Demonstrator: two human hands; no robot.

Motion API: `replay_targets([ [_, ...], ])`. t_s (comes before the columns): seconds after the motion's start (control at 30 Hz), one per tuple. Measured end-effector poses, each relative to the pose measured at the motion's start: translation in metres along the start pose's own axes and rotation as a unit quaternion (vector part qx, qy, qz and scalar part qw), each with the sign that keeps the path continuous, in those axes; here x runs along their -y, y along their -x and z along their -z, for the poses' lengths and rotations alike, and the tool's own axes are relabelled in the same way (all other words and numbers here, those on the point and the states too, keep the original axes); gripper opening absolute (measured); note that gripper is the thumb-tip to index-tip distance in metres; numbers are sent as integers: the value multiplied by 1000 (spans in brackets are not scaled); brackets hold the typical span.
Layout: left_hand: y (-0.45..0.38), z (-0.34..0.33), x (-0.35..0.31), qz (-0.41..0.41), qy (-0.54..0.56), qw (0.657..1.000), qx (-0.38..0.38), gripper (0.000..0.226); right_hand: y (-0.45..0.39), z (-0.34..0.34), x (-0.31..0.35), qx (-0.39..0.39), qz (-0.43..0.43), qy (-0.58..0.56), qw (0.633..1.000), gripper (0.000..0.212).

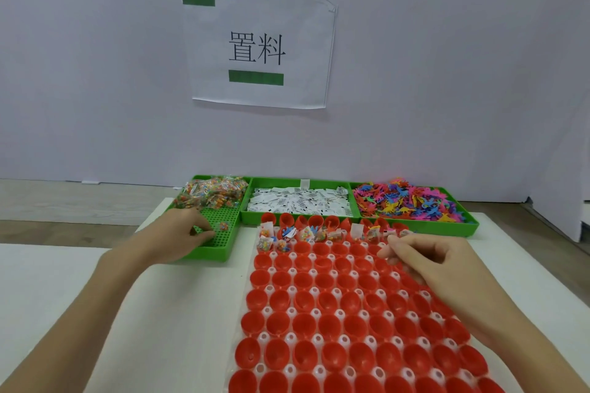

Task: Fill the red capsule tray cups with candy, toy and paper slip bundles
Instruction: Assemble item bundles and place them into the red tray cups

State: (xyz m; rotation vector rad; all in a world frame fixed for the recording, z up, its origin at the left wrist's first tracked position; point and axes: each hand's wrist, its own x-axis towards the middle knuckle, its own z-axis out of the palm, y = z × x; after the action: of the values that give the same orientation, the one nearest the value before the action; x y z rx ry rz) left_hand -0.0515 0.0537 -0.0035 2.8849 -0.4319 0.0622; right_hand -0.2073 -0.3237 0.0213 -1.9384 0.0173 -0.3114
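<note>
Left hand [188,234] down in the near end of the candy bin [220,252], fingers curled, fingertips at a lone candy packet [223,226] on the bare green grid; touching or just short of it, hard to tell, so no firm grip to report. Right hand [424,257] over the far right part of the red tray [319,313], fingers loosely curled, tips close together near the second row of cups; something small possibly pinched there, but too blurred to say.

Relative to the tray: candy bin just beyond its far left corner, with the candy heap [212,193] piled at the bin's far end; slip bin [298,201] directly behind the far edge, full of white paper slips; toy bin [412,201] behind the far right corner, heaped with coloured plastic figures. All three bins touching side by side on the white table [178,313].

Progress, judged from the cups: barely begun. Filled cups [306,234] only along the tray's far end, roughly one row across plus two or three at the left start of the next. Farthest row of red shells apparently empty, partly hidden. Every row nearer than that open and empty, right down to the near edge, hence most of the tray left. Supplies plentiful in all bins. Likely step in hand: fetching another candy packet for the next empty cup in the second row.
</note>
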Motion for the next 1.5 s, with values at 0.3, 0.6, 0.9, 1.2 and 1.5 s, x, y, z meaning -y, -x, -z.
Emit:
replay_targets([
  [0.3, 8, 20, 5, -38, 79, 996, 35, 14, 4, 6, 0, -11, -5, -10, 1000, 25],
  [0.6, 12, 27, -10, -54, 109, 988, -91, 28, 0, 16, -5, -54, -38, -26, 997, 24],
  [0.9, 56, 65, -93, -149, 267, 921, -241, 20, 0, 27, -5, -91, -17, -50, 994, 24],
  [1.2, 86, -22, -108, -87, 335, 897, -274, 34, -1, 26, -8, -86, -8, -47, 995, 25],
  [1.5, 80, -45, -79, -67, 276, 912, -295, 29, 1, 14, -8, -67, 58, 60, 994, 23],
])
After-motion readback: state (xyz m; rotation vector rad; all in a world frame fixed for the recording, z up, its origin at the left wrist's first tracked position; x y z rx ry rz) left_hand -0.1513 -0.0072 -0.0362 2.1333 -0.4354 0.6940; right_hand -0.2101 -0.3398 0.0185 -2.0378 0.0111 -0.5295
